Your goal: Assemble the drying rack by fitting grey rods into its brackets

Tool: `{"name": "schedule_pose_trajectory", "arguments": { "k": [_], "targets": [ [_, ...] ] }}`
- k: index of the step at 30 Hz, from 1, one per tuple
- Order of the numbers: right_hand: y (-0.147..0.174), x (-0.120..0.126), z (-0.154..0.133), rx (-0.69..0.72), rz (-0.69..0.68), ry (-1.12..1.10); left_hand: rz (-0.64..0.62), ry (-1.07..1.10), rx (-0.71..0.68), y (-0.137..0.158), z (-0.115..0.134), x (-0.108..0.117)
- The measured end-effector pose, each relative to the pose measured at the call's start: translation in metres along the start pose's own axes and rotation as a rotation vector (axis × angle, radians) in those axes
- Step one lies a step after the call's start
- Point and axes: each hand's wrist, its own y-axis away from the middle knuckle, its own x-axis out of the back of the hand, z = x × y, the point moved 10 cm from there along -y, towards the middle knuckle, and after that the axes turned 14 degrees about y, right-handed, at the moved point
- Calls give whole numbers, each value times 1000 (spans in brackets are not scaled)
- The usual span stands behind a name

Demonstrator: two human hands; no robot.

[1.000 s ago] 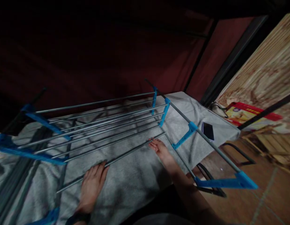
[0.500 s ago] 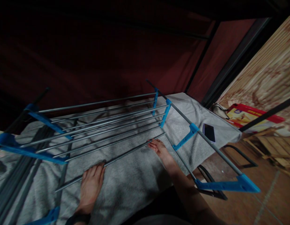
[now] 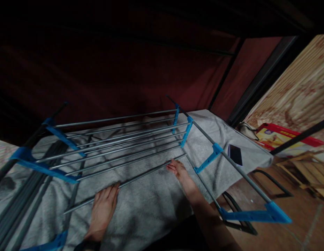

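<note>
My left hand (image 3: 105,205) lies over a thin grey metal rod (image 3: 143,173), its fingers closed on it from above. Farther along the same rod, my right hand (image 3: 179,169) grips it near its right end. The rod is held slantwise; its right end lies close to the side bar of a partly built rack. Blue plastic brackets (image 3: 209,158) with slots join the rack's tubes (image 3: 224,153). Several crossbars (image 3: 120,139) run between the left and right brackets behind my hands. Another blue bracket (image 3: 55,242) shows at the lower left.
A grey blanket (image 3: 151,212) covers the surface beneath the rack. Several loose grey tubes (image 3: 19,202) are bundled at the left. A phone (image 3: 235,155) lies on the blanket at right. Beyond are a red-yellow box (image 3: 284,137) and a wooden stool (image 3: 308,170).
The view has tilted up a little, so most things sit slightly lower in the picture. Both hands keep their hold on the rod, with little visible movement.
</note>
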Motion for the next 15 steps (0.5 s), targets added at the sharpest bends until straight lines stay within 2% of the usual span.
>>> {"name": "schedule_pose_trajectory", "arguments": {
  "k": [5, 10, 15],
  "targets": [
    [0, 0, 0, 12, -2, 30, 48, 17, 8, -1, 4, 9],
    [1, 0, 0, -15, 13, 31, 39, 8, 24, -3, 6, 12],
    [8, -4, -10, 57, 4, 37, 45, 20, 9, -4, 7, 13]
  ]
}}
